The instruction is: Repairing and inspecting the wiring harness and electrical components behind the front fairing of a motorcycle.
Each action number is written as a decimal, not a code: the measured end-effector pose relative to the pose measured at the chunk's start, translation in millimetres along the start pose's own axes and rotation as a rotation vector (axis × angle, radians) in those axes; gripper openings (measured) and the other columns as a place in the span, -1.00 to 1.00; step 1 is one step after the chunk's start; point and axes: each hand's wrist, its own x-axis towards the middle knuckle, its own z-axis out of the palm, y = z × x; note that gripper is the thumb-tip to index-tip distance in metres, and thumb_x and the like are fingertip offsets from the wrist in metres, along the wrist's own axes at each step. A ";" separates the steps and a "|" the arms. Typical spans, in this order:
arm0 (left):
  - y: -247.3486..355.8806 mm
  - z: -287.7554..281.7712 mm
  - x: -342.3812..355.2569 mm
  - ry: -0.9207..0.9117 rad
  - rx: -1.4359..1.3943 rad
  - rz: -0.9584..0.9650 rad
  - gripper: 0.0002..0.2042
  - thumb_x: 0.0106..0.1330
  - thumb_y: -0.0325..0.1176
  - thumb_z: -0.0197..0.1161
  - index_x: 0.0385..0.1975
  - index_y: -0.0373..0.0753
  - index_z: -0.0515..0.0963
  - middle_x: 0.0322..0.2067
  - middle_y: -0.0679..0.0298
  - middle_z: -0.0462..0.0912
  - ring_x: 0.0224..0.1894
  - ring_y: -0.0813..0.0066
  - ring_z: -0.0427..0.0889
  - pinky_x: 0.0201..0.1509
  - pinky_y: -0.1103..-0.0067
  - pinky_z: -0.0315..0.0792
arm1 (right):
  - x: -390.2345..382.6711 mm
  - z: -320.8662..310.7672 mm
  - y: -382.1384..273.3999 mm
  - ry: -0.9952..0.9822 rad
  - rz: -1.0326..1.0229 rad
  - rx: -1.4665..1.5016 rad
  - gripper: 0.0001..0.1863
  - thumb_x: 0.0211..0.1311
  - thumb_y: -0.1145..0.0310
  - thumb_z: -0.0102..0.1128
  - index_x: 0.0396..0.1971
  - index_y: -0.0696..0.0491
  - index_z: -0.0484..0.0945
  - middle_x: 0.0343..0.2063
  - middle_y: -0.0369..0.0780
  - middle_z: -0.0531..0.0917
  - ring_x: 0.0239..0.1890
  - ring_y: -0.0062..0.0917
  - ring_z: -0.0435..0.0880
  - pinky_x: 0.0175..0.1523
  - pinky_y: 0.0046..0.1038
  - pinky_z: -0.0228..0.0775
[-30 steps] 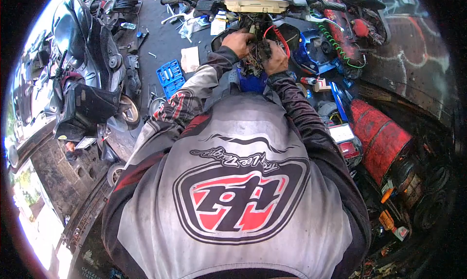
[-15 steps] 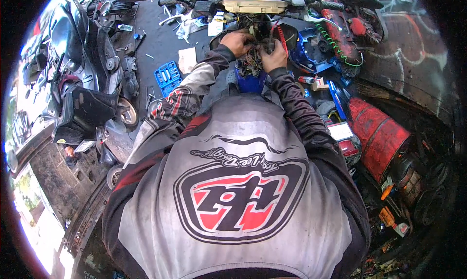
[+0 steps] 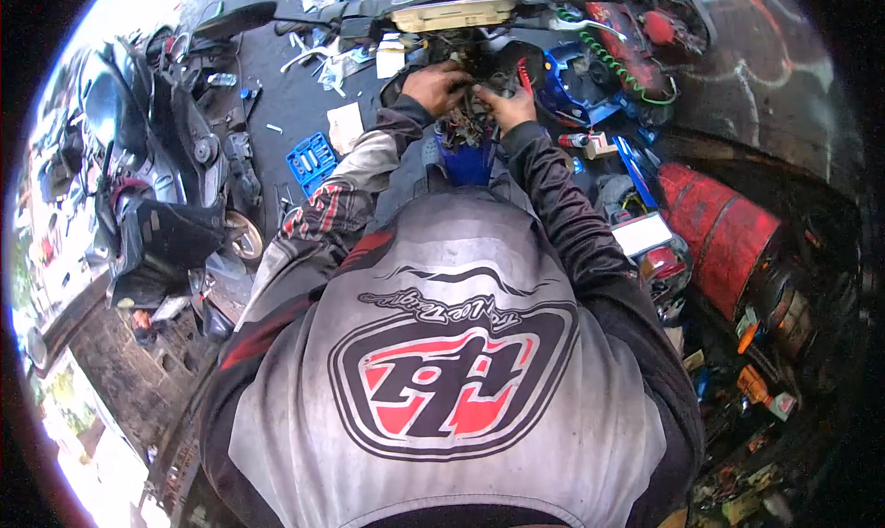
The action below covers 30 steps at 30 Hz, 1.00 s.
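Observation:
Both hands work at the open front of a scooter, below its handlebar and cream-backed headlight unit [image 3: 452,17]. My left hand [image 3: 436,88] has its fingers curled in at the wires, closed. Opposite it, my right hand [image 3: 511,108] pinches at the same spot with thumb and fingers; the exact wire in each is too small to make out. A tangled bundle of wires [image 3: 466,130] hangs just below the hands, over a blue body panel [image 3: 468,162]. A red coiled cord [image 3: 525,75] stands beside my right hand.
To the left lie a blue tool case [image 3: 312,159] and a piece of cardboard [image 3: 346,127], near a partly stripped dark scooter [image 3: 157,178]. On the right are a blue fairing [image 3: 564,90], a green coiled hose [image 3: 613,63] and a dented red drum [image 3: 719,233].
The whole view has shifted slightly, with the scooter front now further left and up. My hands stay at the wires; the right thumb now shows more plainly, pointing toward the left fingers.

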 end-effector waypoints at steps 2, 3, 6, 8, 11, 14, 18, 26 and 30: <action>0.5 -0.3 2.5 -0.007 -0.085 -0.049 -0.70 0.12 -0.14 0.31 -0.13 0.01 0.63 -0.13 0.17 0.61 -0.19 0.12 0.64 -0.15 0.39 0.55 | -1.4 -18.6 8.2 0.072 -0.103 -0.110 -0.46 -0.08 0.24 0.47 -0.09 0.18 0.51 -0.28 -0.17 0.67 -0.27 -0.42 0.64 -0.08 -0.36 0.47; 2.6 0.7 2.5 0.001 -0.110 -0.090 -0.74 0.14 -0.17 0.30 -0.18 -0.01 0.65 -0.14 0.16 0.61 -0.19 0.13 0.63 -0.15 0.39 0.54 | -3.2 -33.8 15.0 0.127 -0.049 -0.128 -0.47 -0.04 0.22 0.43 -0.09 0.18 0.50 -0.31 -0.18 0.66 -0.30 -0.44 0.63 -0.12 -0.37 0.49; 7.3 -2.1 2.6 0.041 -0.178 -0.086 -0.76 0.16 -0.23 0.29 -0.18 -0.06 0.65 -0.26 0.16 0.60 -0.27 0.10 0.62 -0.22 0.38 0.51 | -21.3 -91.8 36.1 0.208 0.024 0.130 -0.49 0.06 0.22 0.28 -0.03 0.19 0.42 -0.42 -0.23 0.59 -0.42 -0.59 0.59 -0.41 -0.48 0.50; 9.8 -3.6 2.7 0.050 -0.199 -0.089 -0.79 0.16 -0.24 0.28 -0.21 -0.05 0.65 -0.30 0.19 0.58 -0.27 0.11 0.62 -0.23 0.38 0.50 | -30.1 -130.0 51.1 0.355 0.040 -0.299 -0.44 0.03 0.25 0.22 0.04 0.19 0.38 -0.25 -0.04 0.61 -0.20 -0.25 0.60 -0.11 -0.29 0.44; 11.2 -3.3 2.6 0.061 -0.234 -0.115 -0.82 0.16 -0.26 0.27 -0.25 -0.06 0.66 -0.35 0.21 0.55 -0.28 0.13 0.60 -0.26 0.38 0.48 | -34.3 -169.8 79.0 0.361 -0.051 -0.768 -0.42 0.00 0.25 0.26 0.06 0.14 0.41 -0.15 0.04 0.60 -0.07 -0.11 0.59 0.04 -0.24 0.40; 10.5 -2.6 2.7 0.055 -0.216 -0.118 -0.80 0.15 -0.32 0.28 -0.23 -0.10 0.66 -0.40 0.17 0.53 -0.31 0.11 0.59 -0.28 0.38 0.46 | -14.0 -179.8 118.3 0.280 0.084 -0.787 -0.45 -0.01 0.28 0.28 0.03 0.10 0.44 -0.14 0.01 0.62 -0.06 -0.15 0.60 0.05 -0.26 0.41; 13.4 -0.8 3.3 0.108 -0.283 -0.169 -0.81 0.12 -0.43 0.30 -0.26 -0.22 0.66 -0.38 0.12 0.56 -0.32 0.13 0.60 -0.25 0.40 0.47 | 41.3 -172.8 182.3 0.161 0.271 -0.813 -0.52 -0.04 0.32 0.31 -0.03 0.03 0.50 -0.12 -0.04 0.63 -0.06 -0.19 0.61 0.07 -0.29 0.43; 29.6 0.9 14.6 0.074 -0.157 -0.351 -0.82 0.07 -0.51 0.33 -0.29 -0.24 0.67 -0.38 0.13 0.58 -0.32 0.19 0.60 -0.25 0.46 0.46 | 144.2 -153.6 301.8 0.024 0.439 -0.906 -0.44 -0.08 0.19 0.36 0.02 -0.06 0.50 -0.09 -0.09 0.64 0.01 -0.25 0.60 0.15 -0.31 0.37; 34.4 -5.6 16.0 0.050 -0.131 -0.318 -0.81 0.06 -0.50 0.33 -0.29 -0.23 0.67 -0.39 0.15 0.58 -0.33 0.19 0.59 -0.28 0.45 0.45 | 148.7 -147.1 282.8 0.105 0.402 -0.779 -0.41 -0.06 0.31 0.34 0.07 0.04 0.44 -0.07 0.03 0.60 0.03 -0.15 0.57 0.14 -0.27 0.38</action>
